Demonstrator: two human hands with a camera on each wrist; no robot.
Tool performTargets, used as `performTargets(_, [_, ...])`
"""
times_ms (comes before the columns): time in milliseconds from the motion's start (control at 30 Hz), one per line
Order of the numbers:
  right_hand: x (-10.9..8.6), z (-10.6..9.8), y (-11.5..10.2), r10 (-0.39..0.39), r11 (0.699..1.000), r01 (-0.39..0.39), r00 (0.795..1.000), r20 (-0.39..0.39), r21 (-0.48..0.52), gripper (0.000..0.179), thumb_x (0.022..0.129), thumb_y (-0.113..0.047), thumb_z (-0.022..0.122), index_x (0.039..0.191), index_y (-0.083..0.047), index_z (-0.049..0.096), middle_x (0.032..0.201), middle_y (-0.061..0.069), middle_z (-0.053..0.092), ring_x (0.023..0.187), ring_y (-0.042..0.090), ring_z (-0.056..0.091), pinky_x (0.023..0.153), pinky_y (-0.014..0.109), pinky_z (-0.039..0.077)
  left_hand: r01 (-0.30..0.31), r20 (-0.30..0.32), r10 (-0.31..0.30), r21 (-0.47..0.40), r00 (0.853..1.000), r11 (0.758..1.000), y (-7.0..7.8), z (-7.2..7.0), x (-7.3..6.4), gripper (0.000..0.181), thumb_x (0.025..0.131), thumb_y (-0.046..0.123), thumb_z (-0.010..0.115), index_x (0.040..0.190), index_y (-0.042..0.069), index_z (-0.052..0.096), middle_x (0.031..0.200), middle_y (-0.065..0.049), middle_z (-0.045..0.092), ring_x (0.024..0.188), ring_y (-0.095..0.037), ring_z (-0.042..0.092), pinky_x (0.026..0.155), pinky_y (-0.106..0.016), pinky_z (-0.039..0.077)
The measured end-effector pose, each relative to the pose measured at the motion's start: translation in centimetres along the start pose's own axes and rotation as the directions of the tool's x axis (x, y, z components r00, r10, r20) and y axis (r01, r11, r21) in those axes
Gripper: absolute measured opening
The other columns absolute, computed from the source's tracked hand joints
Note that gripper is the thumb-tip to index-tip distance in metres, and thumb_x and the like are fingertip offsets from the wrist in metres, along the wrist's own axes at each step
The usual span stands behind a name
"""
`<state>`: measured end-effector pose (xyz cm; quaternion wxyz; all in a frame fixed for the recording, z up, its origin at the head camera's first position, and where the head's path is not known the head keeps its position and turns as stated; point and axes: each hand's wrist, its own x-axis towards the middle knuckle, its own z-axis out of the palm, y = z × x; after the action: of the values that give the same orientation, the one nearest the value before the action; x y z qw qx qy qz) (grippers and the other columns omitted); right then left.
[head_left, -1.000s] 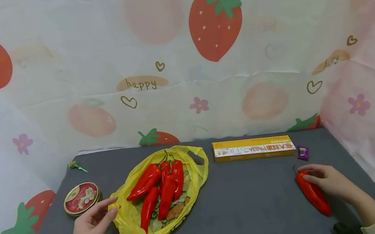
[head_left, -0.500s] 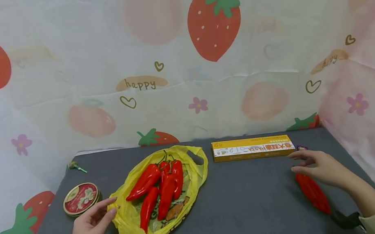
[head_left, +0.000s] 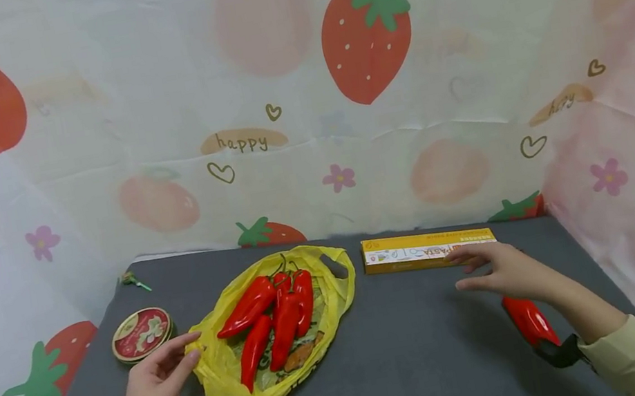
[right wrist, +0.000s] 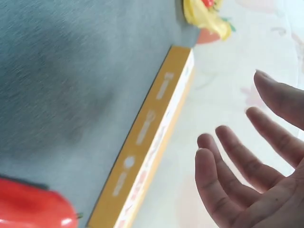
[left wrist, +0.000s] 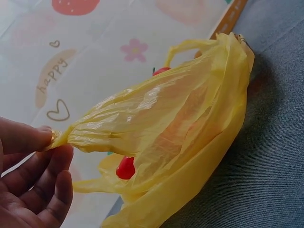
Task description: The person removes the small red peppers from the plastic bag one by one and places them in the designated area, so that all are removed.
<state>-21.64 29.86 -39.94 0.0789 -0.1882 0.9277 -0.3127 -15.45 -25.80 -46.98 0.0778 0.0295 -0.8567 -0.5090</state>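
My left hand [head_left: 157, 389] pinches the left rim of a yellow plastic bag [head_left: 223, 389]; in the left wrist view the bag [left wrist: 190, 156] is pulled taut from thumb and finger. Several red peppers [head_left: 284, 319] lie in the bag's open mouth. My right hand [head_left: 509, 271] hovers above the table with its fingers spread and nothing in them, as the right wrist view of the hand [right wrist: 251, 175] also shows. Under the right forearm lies one more red pepper [head_left: 529, 320], partly hidden. Just behind the right hand stands a yellow pasta box [head_left: 409, 253], its right end partly covered.
A round red tin [head_left: 141, 334] sits left of the bag, near my left hand. At the far left corner lies a small green-stemmed item [head_left: 134, 280]. A strawberry-print cloth [head_left: 287, 91] hangs behind the grey tabletop [head_left: 378, 370].
My right hand has let go of the red pepper, lifted, and moved left toward the pasta box. The pepper stays on the table. My left hand keeps its place on the bag.
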Motion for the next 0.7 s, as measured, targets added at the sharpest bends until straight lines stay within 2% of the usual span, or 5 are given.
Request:
performTargets(133, [1.5, 0.5, -1.4, -0.026, 0.999, 0.024, 0.997, 0.067, 0.028, 0.053, 0.089, -0.034, 0.078, 0.135, -0.013, 0.062, 0.133, 0.014, 0.064, 0.114, 0.034, 0.065, 0.082, 0.034, 0.059, 0.003, 0.011, -0.003, -0.004, 1.0, 1.0, 0.2, 0.0, -0.1, 0.039, 0.098, 0.032, 0.067, 0.131, 0.009, 0.067, 0.127, -0.013, 0.068, 0.089, -0.004, 0.06, 0.074, -0.02, 0.056])
performTargets(367, [4.1, 2.4, -3.7, -0.098, 0.995, 0.092, 0.981, 0.169, 0.047, 0.048, 0.09, -0.034, 0.077, 0.134, -0.02, 0.063, 0.129, 0.003, 0.066, 0.112, 0.024, 0.066, 0.086, 0.034, 0.058, 0.007, 0.009, -0.007, -0.01, 1.0, 1.0, 0.0, 0.1, -0.1, 0.04, 0.098, 0.032, 0.067, 0.131, 0.01, 0.067, 0.126, -0.013, 0.068, 0.089, -0.004, 0.06, 0.074, -0.019, 0.055])
performTargets(500, [5.4, 3.3, -4.9, -0.162, 0.986, 0.151, 0.965, 0.208, 0.067, 0.046, 0.091, -0.033, 0.077, 0.134, -0.024, 0.063, 0.128, -0.001, 0.066, 0.108, 0.016, 0.066, 0.087, 0.031, 0.058, -0.015, 0.01, 0.016, -0.022, 1.0, 1.0, -0.2, 0.2, -0.1, 0.038, 0.098, 0.03, 0.068, 0.129, 0.009, 0.068, 0.123, -0.011, 0.069, 0.09, -0.004, 0.06, 0.074, -0.019, 0.055])
performTargets(600, [6.4, 3.8, -5.9, -0.217, 0.975, 0.202, 0.951, 0.219, 0.089, 0.046, 0.09, -0.031, 0.077, 0.134, -0.025, 0.063, 0.13, -0.001, 0.065, 0.109, 0.016, 0.066, 0.088, 0.032, 0.057, -0.04, 0.008, 0.04, -0.031, 0.999, 0.999, -0.3, 0.3, -0.2, 0.036, 0.098, 0.028, 0.068, 0.128, 0.009, 0.069, 0.12, -0.009, 0.07, 0.09, -0.003, 0.061, 0.074, -0.019, 0.055])
performTargets(700, [7.5, 4.2, -7.1, -0.234, 0.971, 0.214, 0.943, 0.238, 0.106, 0.048, 0.089, -0.027, 0.079, 0.135, -0.026, 0.063, 0.133, -0.002, 0.064, 0.111, 0.016, 0.065, 0.09, 0.032, 0.056, -0.057, 0.012, 0.057, -0.045, 0.998, 0.997, -0.4, 0.2, -0.2, 0.035, 0.099, 0.027, 0.067, 0.128, 0.008, 0.069, 0.119, -0.01, 0.07, 0.09, -0.003, 0.062, 0.074, -0.019, 0.055])
